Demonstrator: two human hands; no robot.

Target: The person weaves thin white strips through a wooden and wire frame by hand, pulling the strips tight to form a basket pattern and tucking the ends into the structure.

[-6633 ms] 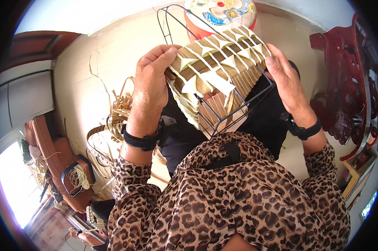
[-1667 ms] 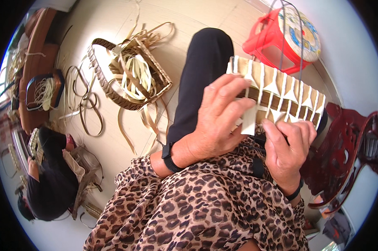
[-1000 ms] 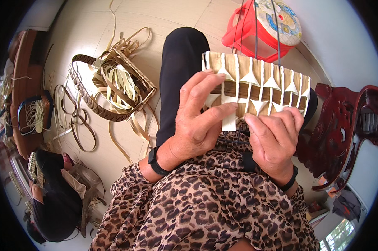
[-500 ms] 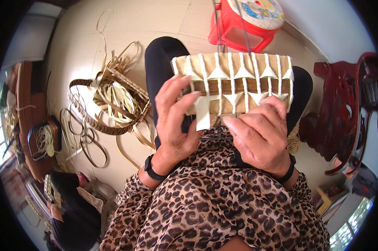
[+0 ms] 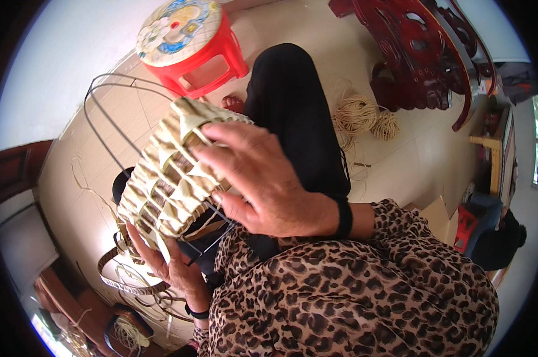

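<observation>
A woven basket piece (image 5: 165, 163) of pale and tan strips over a dark wire frame (image 5: 105, 113) is held slantwise above my lap. My left hand (image 5: 177, 273) grips its lower left end, fingers along the edge, beside a loose pale strip end (image 5: 163, 247). Across its upper right part lies my right hand (image 5: 260, 178), fingers over the woven face and thumb at the near edge, hiding that end. Wire loops stick out beyond the far side, and more wire (image 5: 212, 238) shows beneath near my shirt.
A red plastic stool (image 5: 200, 74) with a patterned top stands beyond the basket. Coiled cord (image 5: 358, 116) lies on the floor near carved dark red furniture (image 5: 418, 47). Loose strips and a curved woven band (image 5: 111, 268) lie at lower left. A person (image 5: 498, 241) sits at far right.
The view has swung round, so the stool now appears at upper left. The basket piece has tilted from level to slanted. My right hand has moved from its near edge onto its face.
</observation>
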